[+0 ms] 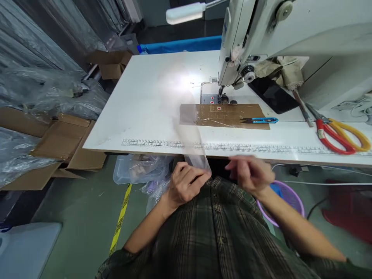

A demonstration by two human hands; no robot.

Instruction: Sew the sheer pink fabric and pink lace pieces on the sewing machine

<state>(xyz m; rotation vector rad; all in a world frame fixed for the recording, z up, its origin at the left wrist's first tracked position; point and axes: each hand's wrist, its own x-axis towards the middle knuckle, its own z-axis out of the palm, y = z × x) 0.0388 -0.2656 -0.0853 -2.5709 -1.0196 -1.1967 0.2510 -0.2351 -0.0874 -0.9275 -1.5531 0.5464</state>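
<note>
My left hand is closed, its thumb and forefinger pinching the end of a sheer, whitish strip of fabric just below the table's front edge. From there the strip runs up over the edge and across the left end of a brown cardboard piece; its far part fades into the white tabletop. My right hand is apart from the fabric, to the right, slightly blurred, with fingers curled in; whether anything sits in them is hidden. Blue thread snips lie on the cardboard's right end.
A sewing machine stands at the back right of the white table. Red-and-yellow-handled scissors and a black phone lie on the right. Below are a clear plastic bin and a purple basket. Cardboard boxes stand left.
</note>
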